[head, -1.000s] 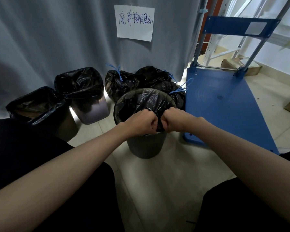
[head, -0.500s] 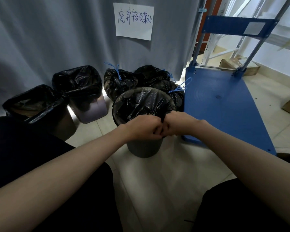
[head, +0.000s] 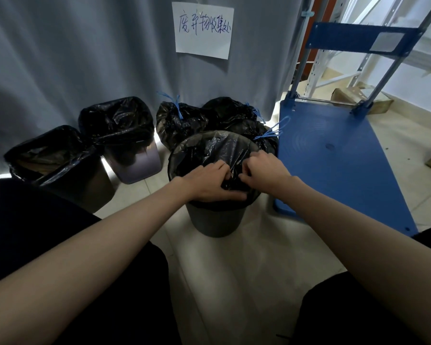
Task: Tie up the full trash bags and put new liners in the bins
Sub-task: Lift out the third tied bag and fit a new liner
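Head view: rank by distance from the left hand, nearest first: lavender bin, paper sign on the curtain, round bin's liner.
From the left hand:
1. Round bin's liner: under the hand, which grips it at the near rim.
2. Lavender bin: on the floor to the left, against the curtain.
3. Paper sign: high on the curtain, behind the bins.

Black liner (head: 217,150) draped over round grey bin (head: 215,221), three tied black bags (head: 182,120) just behind.
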Motion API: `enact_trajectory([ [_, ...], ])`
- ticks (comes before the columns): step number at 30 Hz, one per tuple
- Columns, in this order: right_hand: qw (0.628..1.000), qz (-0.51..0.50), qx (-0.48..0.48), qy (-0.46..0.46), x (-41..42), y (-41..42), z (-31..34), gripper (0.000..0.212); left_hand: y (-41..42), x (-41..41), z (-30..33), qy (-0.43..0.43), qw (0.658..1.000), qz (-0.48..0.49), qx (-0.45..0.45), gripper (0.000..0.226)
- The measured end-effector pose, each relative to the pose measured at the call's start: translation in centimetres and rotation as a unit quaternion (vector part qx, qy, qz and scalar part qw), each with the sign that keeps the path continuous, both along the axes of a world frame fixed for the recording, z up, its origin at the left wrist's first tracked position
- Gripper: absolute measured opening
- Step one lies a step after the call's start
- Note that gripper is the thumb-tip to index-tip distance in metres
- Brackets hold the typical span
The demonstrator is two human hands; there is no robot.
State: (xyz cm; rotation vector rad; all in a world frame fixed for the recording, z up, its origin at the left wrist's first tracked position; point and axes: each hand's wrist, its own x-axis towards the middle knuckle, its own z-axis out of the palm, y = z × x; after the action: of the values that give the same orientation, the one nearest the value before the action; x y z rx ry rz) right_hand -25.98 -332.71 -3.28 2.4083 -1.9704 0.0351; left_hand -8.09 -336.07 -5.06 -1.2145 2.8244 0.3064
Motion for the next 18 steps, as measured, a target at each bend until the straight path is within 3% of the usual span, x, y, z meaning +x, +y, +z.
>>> enact_trajectory([
  [5, 0.999, 0.004, 0.013, 0.034, 1.3, -2.6, -1.3, 0.042, -3.6, 0.0, 0.0, -0.123, 0.992, 0.020, -0.004, 0.061],
  [11, 0.984, -0.014, 0.150, 0.095, 2.1, -5.3, -4.8, 0.060, -6.3, -1.7, -2.7, -0.235, 0.969, 0.035, 0.062, 0.067],
  [15, 0.950, -0.043, 0.260, 0.168, 2.1, -6.4, -5.7, 0.059, -7.0, -3.1, -4.2, -0.268, 0.952, 0.055, 0.138, 0.066],
  [18, 0.945, -0.052, 0.296, 0.125, 2.9, -6.5, -4.5, 0.052, -6.4, -3.1, -3.3, -0.271, 0.942, 0.091, 0.177, 0.063],
])
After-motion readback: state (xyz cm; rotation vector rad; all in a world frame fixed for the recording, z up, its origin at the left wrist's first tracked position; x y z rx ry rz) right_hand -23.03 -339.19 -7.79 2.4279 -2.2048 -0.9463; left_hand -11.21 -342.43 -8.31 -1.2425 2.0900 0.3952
